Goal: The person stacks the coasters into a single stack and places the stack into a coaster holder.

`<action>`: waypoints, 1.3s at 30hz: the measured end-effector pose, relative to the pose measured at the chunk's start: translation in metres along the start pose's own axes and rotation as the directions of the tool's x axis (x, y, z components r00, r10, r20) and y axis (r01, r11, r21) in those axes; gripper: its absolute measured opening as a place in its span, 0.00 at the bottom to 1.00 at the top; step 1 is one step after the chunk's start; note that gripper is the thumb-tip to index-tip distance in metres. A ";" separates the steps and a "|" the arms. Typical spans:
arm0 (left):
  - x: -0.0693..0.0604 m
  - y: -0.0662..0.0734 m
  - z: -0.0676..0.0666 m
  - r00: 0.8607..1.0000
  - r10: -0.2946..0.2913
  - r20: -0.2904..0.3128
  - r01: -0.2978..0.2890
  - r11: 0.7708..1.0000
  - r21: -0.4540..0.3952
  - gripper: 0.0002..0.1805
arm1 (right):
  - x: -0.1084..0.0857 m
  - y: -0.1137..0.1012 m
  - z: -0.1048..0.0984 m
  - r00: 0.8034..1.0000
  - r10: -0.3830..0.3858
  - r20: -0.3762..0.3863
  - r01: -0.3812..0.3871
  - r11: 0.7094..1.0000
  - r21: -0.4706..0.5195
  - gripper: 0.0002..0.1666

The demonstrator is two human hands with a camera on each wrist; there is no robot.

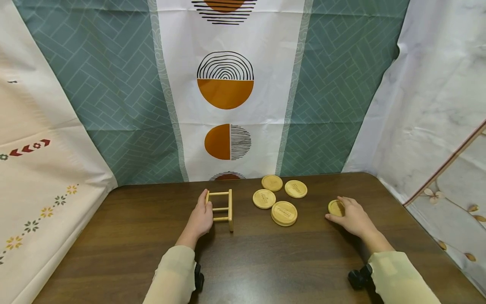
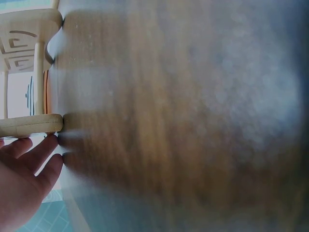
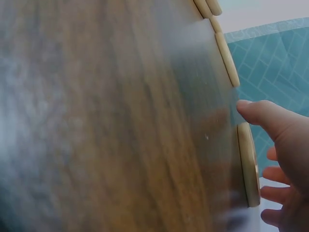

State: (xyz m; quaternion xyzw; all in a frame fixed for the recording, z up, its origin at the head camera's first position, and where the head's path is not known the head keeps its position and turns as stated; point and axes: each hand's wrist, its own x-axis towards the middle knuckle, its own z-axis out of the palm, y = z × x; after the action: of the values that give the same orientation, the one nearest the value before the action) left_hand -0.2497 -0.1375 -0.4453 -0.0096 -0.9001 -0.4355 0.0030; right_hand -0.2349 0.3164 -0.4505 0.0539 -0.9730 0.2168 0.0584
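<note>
A small wooden rack with crossbars (image 1: 230, 207) stands left of centre on the table. My left hand (image 1: 199, 219) rests against its left side panel; in the left wrist view the fingertips of this hand (image 2: 24, 179) meet the outer face of the side panel (image 2: 31, 126). On the right, a round wooden coaster (image 1: 334, 208) lies flat under the spread thumb and fingers of my right hand (image 1: 355, 219). The right wrist view has the thumb of this hand (image 3: 289, 154) apart from the coaster (image 3: 248, 164), with the other fingers near its far side.
Between the hands lie more round coasters: one at the back (image 1: 272, 183), one to its right (image 1: 296, 189), one in front (image 1: 264, 199) and a low stack (image 1: 284, 213) nearest me. Patterned cloth (image 1: 228, 160) hangs behind the brown table (image 1: 265, 261).
</note>
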 end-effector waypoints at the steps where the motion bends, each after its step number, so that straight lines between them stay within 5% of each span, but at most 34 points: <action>1: 0.000 0.000 0.000 1.000 -0.002 0.001 0.002 1.000 0.000 0.29 | 0.000 0.001 0.000 1.000 0.004 0.001 -0.004 1.000 -0.002 0.52; 19: 0.000 0.001 -0.001 1.000 0.014 0.003 -0.014 1.000 -0.009 0.30 | -0.004 0.008 -0.003 0.996 0.076 0.047 -0.074 0.996 -0.047 0.57; 39: -0.002 0.002 -0.002 1.000 0.016 -0.011 -0.016 1.000 -0.001 0.29 | -0.003 0.008 0.000 0.998 0.064 0.013 -0.063 0.998 -0.023 0.57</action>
State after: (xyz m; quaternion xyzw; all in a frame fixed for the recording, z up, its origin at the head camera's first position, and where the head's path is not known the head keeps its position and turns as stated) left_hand -0.2477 -0.1374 -0.4427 -0.0144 -0.8998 -0.4359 0.0112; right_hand -0.2329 0.3241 -0.4539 0.0238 -0.9769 0.2073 0.0455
